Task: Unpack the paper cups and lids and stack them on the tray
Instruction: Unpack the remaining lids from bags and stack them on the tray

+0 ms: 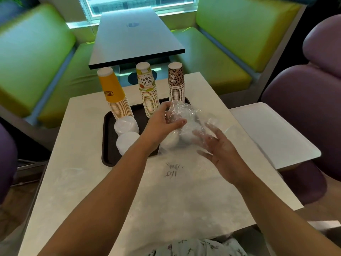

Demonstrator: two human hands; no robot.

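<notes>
While half wrapped in a clear plastic bag (186, 115), white lids (177, 138) lying at the right edge of the dark tray (107, 145), partly over the pale table (83, 182). Left hand (162, 122) grasping the bag from above, fingers curled into the crumpled plastic. Right hand (217, 145) spread with straight fingers, palm against the bag's near side, covered by thin film. Two more stacks of white lids (126, 125) (127, 142) on the tray's left part. Behind them, upside down on the tray, three tall stacks: yellow cups (114, 95), "Hello Summer" cups (148, 89), leopard-print cups (176, 82). Flat plastic sheet (175, 174) with handwriting spread on the table. White tray (273, 133) beside it, on the right. Green benches (221, 52) and a dark table (136, 37) further back.
</notes>
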